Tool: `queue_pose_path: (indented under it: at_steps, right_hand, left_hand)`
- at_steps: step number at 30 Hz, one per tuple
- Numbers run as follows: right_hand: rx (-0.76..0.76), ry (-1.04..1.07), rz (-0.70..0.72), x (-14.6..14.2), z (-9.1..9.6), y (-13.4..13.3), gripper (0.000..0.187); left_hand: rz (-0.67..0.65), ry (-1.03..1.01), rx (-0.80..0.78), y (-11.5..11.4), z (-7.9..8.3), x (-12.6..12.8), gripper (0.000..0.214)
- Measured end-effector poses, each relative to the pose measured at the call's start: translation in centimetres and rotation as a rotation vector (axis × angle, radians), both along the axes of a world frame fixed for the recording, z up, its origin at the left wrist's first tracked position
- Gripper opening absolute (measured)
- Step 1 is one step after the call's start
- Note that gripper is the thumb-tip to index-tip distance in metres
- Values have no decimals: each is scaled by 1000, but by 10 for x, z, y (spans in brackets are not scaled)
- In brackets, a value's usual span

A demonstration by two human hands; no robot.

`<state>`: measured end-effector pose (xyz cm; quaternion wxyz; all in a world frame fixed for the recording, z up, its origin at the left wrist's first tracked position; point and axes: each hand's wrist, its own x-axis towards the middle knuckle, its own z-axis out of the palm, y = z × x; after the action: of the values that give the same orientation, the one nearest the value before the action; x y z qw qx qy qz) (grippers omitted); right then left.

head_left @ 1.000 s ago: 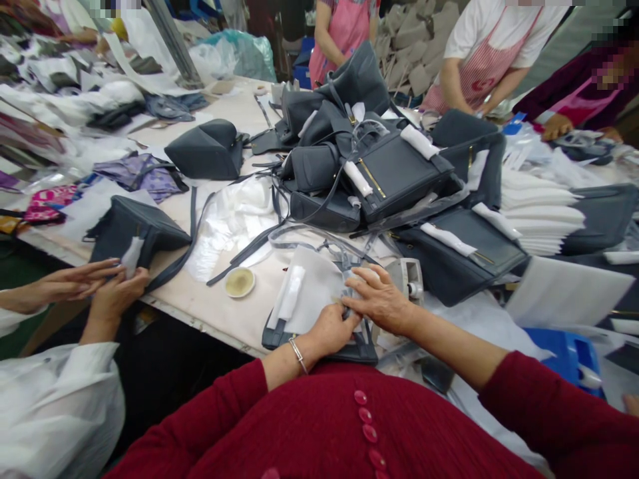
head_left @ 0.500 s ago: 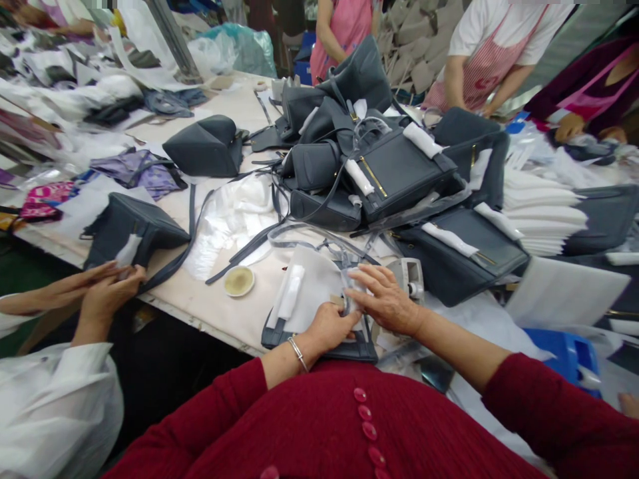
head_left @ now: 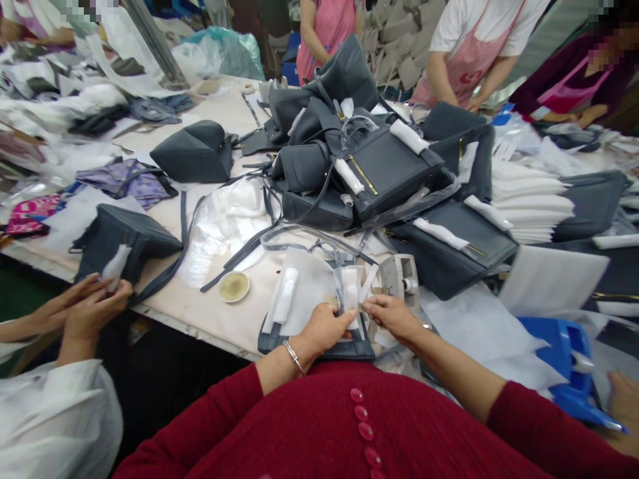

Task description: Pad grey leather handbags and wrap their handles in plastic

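A handbag workshop: similar dark handbags (head_left: pixel 394 174) lie heaped on a large shared worktop (head_left: pixel 200 309), many bearing white wrapping (head_left: pixel 409 136), near a stack of white sheets (head_left: pixel 532 203). Across it stand co-workers (head_left: pixel 446 78) in pink and red-striped aprons (head_left: pixel 469 70), grey-beige pieces (head_left: pixel 392 43) piled behind.

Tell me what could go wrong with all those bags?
The white wrap by the left hand might slip crooked. The small round dish sits near the front bag, so a bump might tip it. The heaped bags lean together and might slide.
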<state>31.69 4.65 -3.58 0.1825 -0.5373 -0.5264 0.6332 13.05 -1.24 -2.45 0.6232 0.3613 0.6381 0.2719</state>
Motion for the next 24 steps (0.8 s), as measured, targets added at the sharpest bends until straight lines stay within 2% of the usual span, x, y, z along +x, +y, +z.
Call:
queue_pose_path:
  at_steps: [5,8,13,20,24]
  right_hand:
    - [338,-113,172,7,2,14,29]
    - [416,-92,239,7,-2,23,25]
    - [339,-4,316,1,0,37,25]
    - [175,72,376,-3,-6,50,35]
    - [175,74,389,-4,-8,51,35]
  left_hand:
    - [17,-58,-26,0,-4,0,40]
    - [41,-112,-36,0,-4,1,38]
    - [107,-174,-22,0,-1,2,33]
    - [119,-205,-22,1,0,2,32]
    - [149,-204,-42,2,2,3,33]
